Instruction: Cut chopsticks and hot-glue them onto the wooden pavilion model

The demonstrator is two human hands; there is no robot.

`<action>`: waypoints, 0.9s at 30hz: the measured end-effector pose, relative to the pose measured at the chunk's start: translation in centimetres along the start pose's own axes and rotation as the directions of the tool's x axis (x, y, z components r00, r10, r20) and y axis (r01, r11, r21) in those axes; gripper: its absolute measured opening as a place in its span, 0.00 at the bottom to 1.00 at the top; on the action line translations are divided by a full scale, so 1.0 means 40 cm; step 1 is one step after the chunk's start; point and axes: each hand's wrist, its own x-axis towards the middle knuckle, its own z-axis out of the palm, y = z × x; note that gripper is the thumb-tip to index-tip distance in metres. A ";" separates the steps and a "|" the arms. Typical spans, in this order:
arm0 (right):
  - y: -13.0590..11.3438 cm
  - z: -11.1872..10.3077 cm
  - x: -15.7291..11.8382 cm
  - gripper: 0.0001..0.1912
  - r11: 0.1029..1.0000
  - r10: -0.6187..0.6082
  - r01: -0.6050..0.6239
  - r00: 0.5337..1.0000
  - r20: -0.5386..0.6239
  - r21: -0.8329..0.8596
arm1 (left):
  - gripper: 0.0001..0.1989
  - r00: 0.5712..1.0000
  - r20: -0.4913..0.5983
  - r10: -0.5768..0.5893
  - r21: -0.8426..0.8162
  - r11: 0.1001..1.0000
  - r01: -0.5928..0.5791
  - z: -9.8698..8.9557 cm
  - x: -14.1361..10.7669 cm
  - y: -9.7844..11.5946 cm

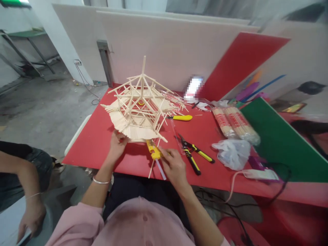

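A pavilion-like model of thin wooden sticks [138, 128] stands on the red tabletop, with an open frame roof and a fanned lower skirt of sticks. My left hand [119, 141] is closed at the model's near left edge, its fingertips partly hidden under the skirt. In my right hand [173, 164] is a yellow hot glue gun [154, 150], its nozzle end pointing at the front underside of the model. A pale glue stick [160, 169] sticks out of the gun's rear towards me. Beside it, a thin wooden stick slants down towards the table edge.
Right of the model lie a yellow-handled utility knife [181, 118] and black-and-yellow pliers [193, 153]. Farther right are bundled sticks [235, 124], a plastic bag [232, 153], a power strip [260, 174] and cables. A lit phone [194, 88] leans at the back. Another person's hand [32, 217] is at lower left.
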 end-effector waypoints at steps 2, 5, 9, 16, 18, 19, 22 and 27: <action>0.025 -0.005 0.012 0.19 0.997 0.057 -0.056 0.998 -0.016 0.045 | 0.06 1.000 0.015 0.002 0.053 0.999 -0.002 0.026 -0.041 0.004; 0.043 -0.017 0.016 0.19 0.984 0.132 -0.123 0.989 -0.069 0.129 | 0.11 0.998 0.051 0.037 0.177 0.983 -0.045 0.055 -0.104 0.015; 0.019 -0.037 -0.007 0.19 0.960 0.188 -0.174 0.981 -0.042 0.221 | 0.20 0.989 0.100 0.105 0.183 0.975 -0.122 0.061 -0.140 0.030; -0.046 -0.015 -0.029 0.21 0.957 0.141 -0.156 0.987 0.076 0.245 | 0.09 0.999 -0.038 -0.027 0.021 0.999 0.028 0.028 -0.100 0.031; -0.052 -0.005 -0.026 0.20 0.953 0.127 -0.139 0.990 0.062 0.270 | 0.09 0.997 -0.058 -0.050 -0.027 0.998 0.048 0.023 -0.096 0.031; -0.053 -0.002 -0.024 0.20 0.950 0.122 -0.135 0.990 0.065 0.282 | 0.09 0.996 -0.065 -0.061 -0.042 0.997 0.058 0.023 -0.096 0.031; -0.055 0.002 -0.020 0.20 0.946 0.110 -0.132 0.990 0.088 0.298 | 0.09 0.995 -0.066 -0.072 -0.069 0.995 0.067 0.026 -0.098 0.030; -0.064 0.010 -0.013 0.20 0.951 0.086 -0.112 0.991 0.099 0.289 | 0.08 0.993 -0.084 -0.085 -0.134 0.988 0.073 0.031 -0.098 0.027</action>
